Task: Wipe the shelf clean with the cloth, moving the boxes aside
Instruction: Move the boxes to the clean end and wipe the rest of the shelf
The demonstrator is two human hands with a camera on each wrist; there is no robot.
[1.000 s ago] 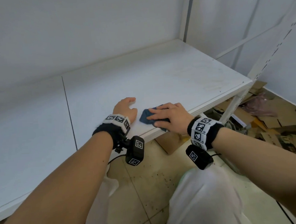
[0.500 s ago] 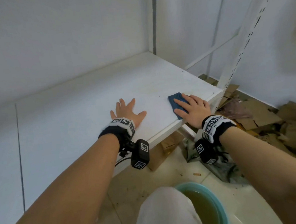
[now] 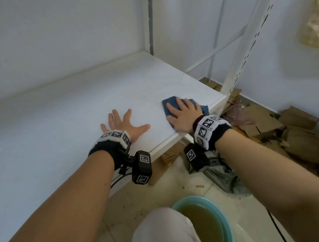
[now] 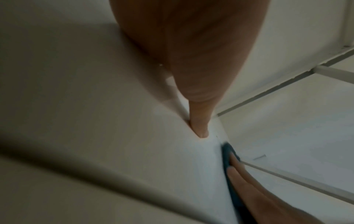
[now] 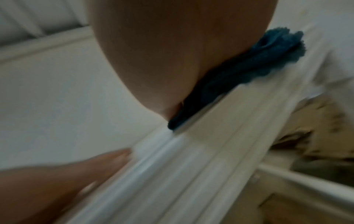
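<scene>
Near the frame's centre, the right hand (image 3: 185, 114) is pressing flat on the blue cloth (image 3: 170, 105) at the white shelf (image 3: 78, 111) front edge. Left of it, the left hand (image 3: 124, 126) is resting with fingers spread, holding nothing.

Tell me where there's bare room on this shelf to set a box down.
Bare patches on the shelf: the back stretch along the wall, and everything beyond the left hand. Crowded: the front right corner, where the right hand presses the blue cloth.
</scene>
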